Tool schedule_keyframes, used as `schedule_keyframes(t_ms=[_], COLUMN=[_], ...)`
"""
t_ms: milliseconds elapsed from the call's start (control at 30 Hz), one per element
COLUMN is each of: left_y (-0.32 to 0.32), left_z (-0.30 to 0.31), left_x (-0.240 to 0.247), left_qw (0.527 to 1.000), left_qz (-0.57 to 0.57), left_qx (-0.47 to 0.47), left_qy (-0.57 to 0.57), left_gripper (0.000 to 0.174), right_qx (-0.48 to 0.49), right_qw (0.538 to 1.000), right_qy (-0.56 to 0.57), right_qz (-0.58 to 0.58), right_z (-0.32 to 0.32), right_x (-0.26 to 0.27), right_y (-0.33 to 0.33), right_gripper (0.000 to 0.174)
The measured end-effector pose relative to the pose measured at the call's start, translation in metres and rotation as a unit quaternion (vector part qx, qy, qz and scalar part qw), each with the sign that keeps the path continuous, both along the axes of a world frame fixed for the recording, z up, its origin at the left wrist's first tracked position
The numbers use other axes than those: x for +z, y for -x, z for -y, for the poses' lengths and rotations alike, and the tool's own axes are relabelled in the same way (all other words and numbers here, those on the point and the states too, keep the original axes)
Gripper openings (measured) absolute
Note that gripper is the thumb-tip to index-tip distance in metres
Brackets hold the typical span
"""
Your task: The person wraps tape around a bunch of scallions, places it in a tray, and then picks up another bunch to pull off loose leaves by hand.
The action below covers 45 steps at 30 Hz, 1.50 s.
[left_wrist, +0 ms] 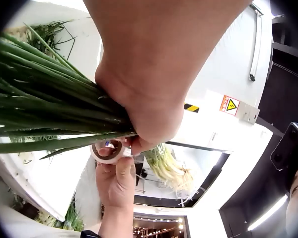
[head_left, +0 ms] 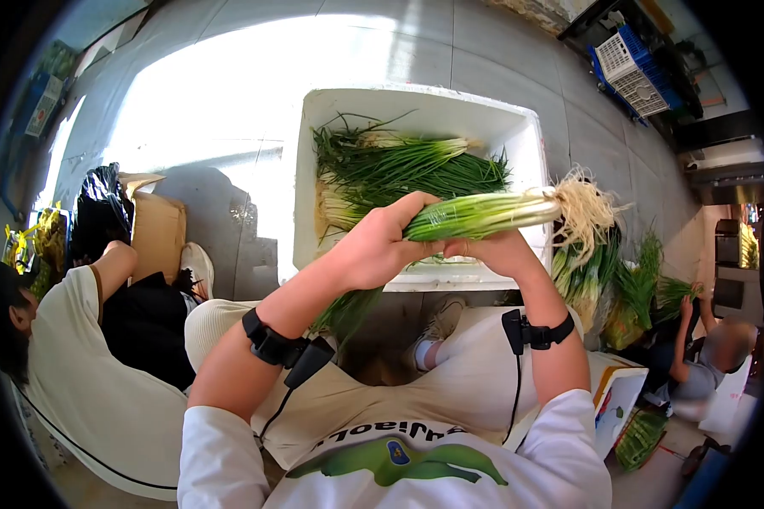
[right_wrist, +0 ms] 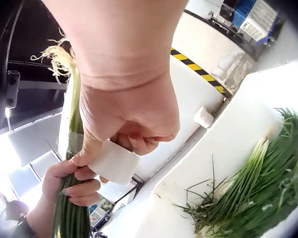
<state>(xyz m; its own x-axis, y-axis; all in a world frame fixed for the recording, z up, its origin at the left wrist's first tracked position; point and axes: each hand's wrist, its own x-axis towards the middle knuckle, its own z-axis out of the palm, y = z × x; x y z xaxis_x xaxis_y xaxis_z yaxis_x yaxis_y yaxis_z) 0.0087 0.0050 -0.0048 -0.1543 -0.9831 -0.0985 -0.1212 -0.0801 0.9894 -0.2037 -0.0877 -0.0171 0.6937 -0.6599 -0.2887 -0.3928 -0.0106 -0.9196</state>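
Note:
My left hand (head_left: 378, 244) grips a bunch of scallions (head_left: 484, 214) around its green part. The bunch lies sideways over the white foam box, its pale roots (head_left: 587, 208) pointing right and the leaves hanging down at the left. Under the stalks, my right hand (head_left: 498, 252) holds a roll of tape (left_wrist: 105, 157), seen in the left wrist view with fingers through its core. In the right wrist view, a clear strip of tape (right_wrist: 75, 143) lies against the stalks, close to the white face of the roll. The roll is hidden in the head view.
The foam box (head_left: 304, 254) holds more scallions (head_left: 416, 165). Loose scallions (head_left: 581, 280) lie on its right. A seated person (head_left: 93, 356) is close on the left beside a cardboard box (head_left: 157, 233); another person (head_left: 705, 365) is at far right. Crates (head_left: 637, 72) stand at the back right.

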Motion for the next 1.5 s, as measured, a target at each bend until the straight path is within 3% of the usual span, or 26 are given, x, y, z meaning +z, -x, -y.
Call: schedule_keyframes(t_ms=[67, 133, 167, 200, 267, 333, 400, 467, 533, 667, 767, 933, 1033, 1200, 1333, 1400, 1467, 1500], left_y=[-0.004, -0.003, -0.002, -0.002, -0.002, 0.0, 0.0, 0.003, 0.005, 0.009, 0.011, 0.005, -0.001, -0.012, -0.011, -0.005, 0.0, 0.002], left_z=[0.0, -0.001, -0.002, -0.003, -0.007, -0.007, -0.01, -0.012, -0.012, -0.011, -0.006, 0.004, 0.008, 0.01, 0.003, -0.002, -0.009, -0.013], left_x=[0.007, -0.001, -0.004, 0.001, 0.013, 0.007, 0.01, 0.007, 0.01, 0.0, -0.003, -0.023, -0.032, -0.009, 0.008, 0.009, 0.015, 0.016], left_qw=[0.992, 0.992, 0.99, 0.99, 0.985, 0.988, 0.971, 0.973, 0.96, 0.962, 0.966, 0.979, 0.985, 0.997, 0.994, 0.988, 0.978, 0.97], left_qz=[-0.018, -0.044, -0.068, -0.069, -0.041, -0.056, 0.008, 0.003, 0.081, 0.129, 0.143, 0.145, 0.135, 0.054, -0.059, -0.09, -0.125, -0.136], left_qx=[-0.06, -0.089, -0.121, -0.115, -0.154, -0.143, -0.229, -0.227, -0.256, -0.232, -0.21, -0.132, -0.077, 0.02, -0.002, -0.065, -0.12, -0.155], left_qy=[-0.106, -0.073, -0.04, -0.038, -0.062, 0.0, -0.063, -0.041, -0.075, -0.06, -0.055, -0.062, -0.071, -0.057, -0.095, -0.104, -0.118, -0.131], left_gripper=[0.035, 0.034, 0.034, 0.034, 0.032, 0.033, 0.038, 0.041, 0.042, 0.045, 0.045, 0.052, 0.057, 0.057, 0.045, 0.041, 0.041, 0.042], right_qx=[0.043, 0.154, 0.117, 0.148, 0.116, 0.124, 0.165, 0.195, 0.188, 0.232, 0.196, 0.211, 0.184, 0.128, 0.079, 0.075, 0.083, 0.139], right_qw=[0.999, 0.98, 0.973, 0.978, 0.931, 0.918, 0.858, 0.869, 0.897, 0.912, 0.945, 0.955, 0.955, 0.968, 0.979, 0.982, 0.941, 0.976], right_qy=[-0.002, 0.036, -0.042, -0.031, -0.34, -0.375, -0.451, -0.429, -0.391, -0.337, -0.258, -0.189, -0.203, -0.165, -0.123, -0.125, -0.072, -0.035], right_qz=[-0.004, -0.119, 0.194, 0.147, 0.067, 0.043, 0.178, 0.15, 0.078, -0.017, -0.046, -0.092, -0.118, -0.139, -0.141, -0.122, -0.319, -0.165], right_z=[0.006, 0.013, 0.014, 0.022, 0.032, 0.042, 0.059, 0.077, 0.091, 0.122, 0.098, 0.02, -0.03, -0.06, -0.043, -0.022, 0.002, 0.02], right_x=[0.002, 0.006, -0.032, -0.035, -0.01, -0.006, -0.026, -0.016, -0.003, 0.048, 0.1, 0.145, 0.142, 0.09, 0.019, 0.006, -0.001, -0.01], right_y=[0.002, 0.001, 0.025, 0.01, 0.016, 0.018, 0.017, 0.013, 0.01, 0.001, -0.016, -0.019, 0.0, 0.041, 0.064, 0.063, 0.058, 0.073], right_gripper=[0.043, 0.043, 0.045, 0.05, 0.05, 0.047, 0.05, 0.057, 0.059, 0.045, 0.042, 0.037, 0.032, 0.028, 0.026, 0.026, 0.027, 0.032])
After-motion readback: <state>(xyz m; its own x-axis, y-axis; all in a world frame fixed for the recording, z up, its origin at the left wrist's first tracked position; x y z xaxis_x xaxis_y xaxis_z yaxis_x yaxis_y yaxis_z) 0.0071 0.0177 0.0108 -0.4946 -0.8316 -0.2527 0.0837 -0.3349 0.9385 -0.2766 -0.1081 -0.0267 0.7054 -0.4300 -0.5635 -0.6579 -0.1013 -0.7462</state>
